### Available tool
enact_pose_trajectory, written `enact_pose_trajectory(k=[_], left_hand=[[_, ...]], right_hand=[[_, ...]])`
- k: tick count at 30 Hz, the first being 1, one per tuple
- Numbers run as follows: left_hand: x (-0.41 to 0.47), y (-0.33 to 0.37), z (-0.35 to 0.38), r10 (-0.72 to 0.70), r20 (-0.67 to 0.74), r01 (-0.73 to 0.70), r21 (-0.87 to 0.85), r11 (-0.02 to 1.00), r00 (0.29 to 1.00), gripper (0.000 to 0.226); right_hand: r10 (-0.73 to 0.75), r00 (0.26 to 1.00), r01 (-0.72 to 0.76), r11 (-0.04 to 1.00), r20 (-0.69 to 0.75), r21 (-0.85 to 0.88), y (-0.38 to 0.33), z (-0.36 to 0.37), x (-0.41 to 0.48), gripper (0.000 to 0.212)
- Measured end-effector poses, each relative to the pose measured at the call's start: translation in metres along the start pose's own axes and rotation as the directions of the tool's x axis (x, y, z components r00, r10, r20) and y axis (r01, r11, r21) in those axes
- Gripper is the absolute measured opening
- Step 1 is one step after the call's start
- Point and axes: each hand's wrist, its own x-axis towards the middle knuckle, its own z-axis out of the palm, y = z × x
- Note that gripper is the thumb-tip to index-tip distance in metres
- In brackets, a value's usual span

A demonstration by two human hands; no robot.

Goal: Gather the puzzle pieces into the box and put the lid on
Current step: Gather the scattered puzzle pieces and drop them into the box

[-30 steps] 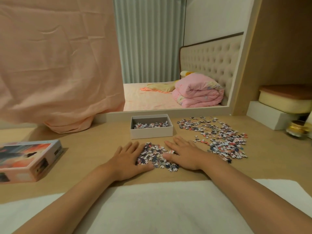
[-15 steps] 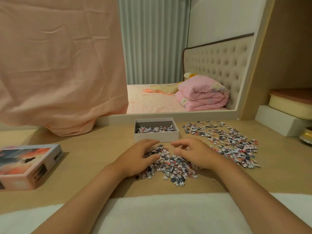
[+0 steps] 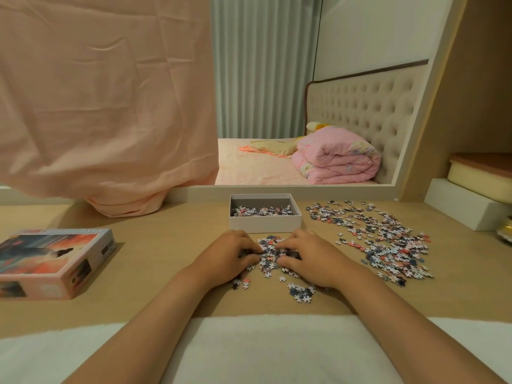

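Note:
A white open box (image 3: pixel 264 223) stands on the wooden table, with some puzzle pieces lying inside. Just in front of it, my left hand (image 3: pixel 230 257) and my right hand (image 3: pixel 310 259) curl around a small heap of puzzle pieces (image 3: pixel 270 252), fingers pressing it from both sides. A few stray pieces (image 3: pixel 300 292) lie nearer to me. A wide scatter of loose pieces (image 3: pixel 382 241) covers the table to the right. The printed lid (image 3: pixel 52 261) lies far to the left.
A peach cloth (image 3: pixel 97 106) hangs down to the table at the back left. A white block (image 3: pixel 460 206) with a cream container sits at the right edge. A white towel (image 3: pixel 249 350) covers the near edge.
Both hands have slid forward toward the box and bunched the heap tighter between them, leaving a few pieces behind. The camera has tilted slightly.

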Motion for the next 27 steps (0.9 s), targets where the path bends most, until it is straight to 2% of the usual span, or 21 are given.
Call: enact_pose_trajectory(k=[3, 5, 12, 16, 19, 23, 27], left_hand=[[0.0, 0.0, -0.002, 0.0, -0.004, 0.0, -0.006, 1.0, 1.0, 0.029], [0.001, 0.0, -0.001, -0.007, 0.007, 0.007, -0.011, 1.0, 1.0, 0.03], [0.008, 0.002, -0.006, -0.014, -0.011, 0.013, -0.049, 0.999, 1.0, 0.017], [0.021, -0.002, -0.013, -0.092, -0.028, 0.083, -0.231, 0.97, 0.995, 0.011], [0.038, -0.006, -0.022, -0.158, -0.046, 0.128, -0.385, 0.914, 0.986, 0.01], [0.064, -0.012, -0.033, -0.208, -0.153, 0.115, -0.467, 0.877, 0.966, 0.009], [0.085, -0.02, -0.028, -0.26, -0.247, 0.134, -0.432, 0.892, 0.933, 0.008]], right_hand=[[-0.006, 1.0, 0.008, 0.999, 0.026, -0.053, -0.008, 0.002, 0.002, 0.065], [-0.003, 0.999, 0.008, 0.996, 0.055, -0.086, -0.012, 0.004, 0.006, 0.064], [-0.004, 1.0, 0.002, 0.998, 0.025, 0.061, -0.015, -0.009, 0.022, 0.02], [0.065, 0.998, -0.069, 0.985, 0.026, 0.158, -0.012, -0.022, 0.038, 0.006], [0.095, 0.995, -0.082, 0.963, -0.035, 0.257, -0.012, -0.039, 0.052, 0.008], [0.129, 0.979, -0.062, 0.925, -0.158, 0.374, -0.008, -0.055, 0.072, 0.009], [0.211, 0.931, -0.056, 0.889, -0.297, 0.455, -0.002, -0.046, 0.094, 0.006]])
